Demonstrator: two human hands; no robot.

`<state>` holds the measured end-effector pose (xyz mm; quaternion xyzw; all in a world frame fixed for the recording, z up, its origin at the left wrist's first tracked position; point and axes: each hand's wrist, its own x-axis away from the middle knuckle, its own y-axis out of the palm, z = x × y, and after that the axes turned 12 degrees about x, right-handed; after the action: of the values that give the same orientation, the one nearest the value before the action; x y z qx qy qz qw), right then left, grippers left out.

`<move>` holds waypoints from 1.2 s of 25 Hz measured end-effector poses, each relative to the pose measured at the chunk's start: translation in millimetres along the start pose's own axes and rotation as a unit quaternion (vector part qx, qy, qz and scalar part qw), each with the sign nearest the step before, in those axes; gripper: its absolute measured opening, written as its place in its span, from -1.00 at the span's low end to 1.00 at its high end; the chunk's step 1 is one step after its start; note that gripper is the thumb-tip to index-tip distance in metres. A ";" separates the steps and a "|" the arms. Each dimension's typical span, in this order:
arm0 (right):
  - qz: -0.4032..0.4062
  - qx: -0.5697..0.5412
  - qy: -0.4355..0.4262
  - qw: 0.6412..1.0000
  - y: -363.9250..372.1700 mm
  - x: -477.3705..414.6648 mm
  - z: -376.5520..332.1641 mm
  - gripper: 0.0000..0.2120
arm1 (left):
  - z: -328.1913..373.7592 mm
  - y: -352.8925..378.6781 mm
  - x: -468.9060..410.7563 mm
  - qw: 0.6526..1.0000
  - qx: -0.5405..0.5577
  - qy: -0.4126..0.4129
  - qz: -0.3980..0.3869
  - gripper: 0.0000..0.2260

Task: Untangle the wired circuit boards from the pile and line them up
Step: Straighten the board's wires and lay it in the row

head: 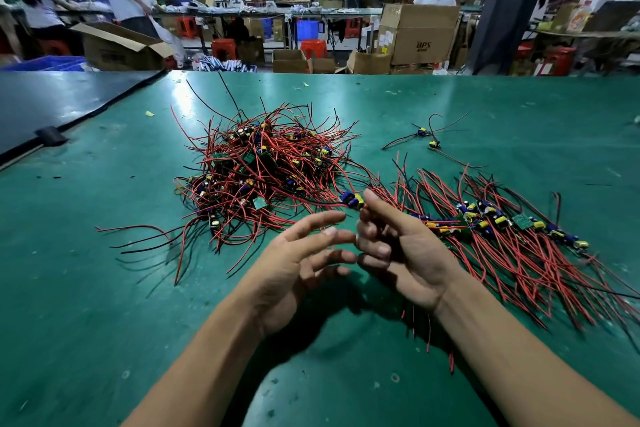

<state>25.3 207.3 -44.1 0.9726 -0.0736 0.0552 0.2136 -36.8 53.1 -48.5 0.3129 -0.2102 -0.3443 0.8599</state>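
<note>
I note my right hand (398,250) pinching one circuit board (353,199); left hand (298,263) released. Tangled pile (263,166) beyond, aligned row (502,222) right.

Both forearms reach forward, palms turned inward. The left hand (298,263) spreads its fingers loosely. The right hand (398,250) pinches at its fingertips.

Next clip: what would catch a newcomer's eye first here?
First, the big tangled pile of red and black wired circuit boards at the centre of the green table. To its right lies a tidier row of boards, their wires fanning toward the person. In front, the right hand pinches one board at its fingertips, while the left hand is open beside it.
</note>
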 end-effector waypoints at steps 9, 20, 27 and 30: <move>-0.030 0.095 0.017 0.995 0.8 2.0 3.8 -0.75 | -0.6 2.7 5.8 0.997 -0.030 -0.061 -0.042 -0.75; 0.017 0.178 0.025 0.984 -2.2 -1.7 10.5 -0.68 | -8.8 2.3 1.1 0.995 -0.096 -0.006 0.021 -0.87; 0.051 0.274 0.003 0.960 -1.2 0.6 11.7 -0.69 | -9.3 1.2 1.4 0.989 -0.143 -0.002 0.038 -0.87; 0.087 0.235 -0.010 0.968 -1.7 -1.4 12.3 -0.77 | -10.2 3.0 1.9 0.986 -0.160 -0.012 0.033 -0.84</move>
<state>25.1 203.9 -56.1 0.9858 -0.1455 0.0793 -0.0274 -28.2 57.5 -53.5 0.1597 -0.1726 -0.3484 0.9074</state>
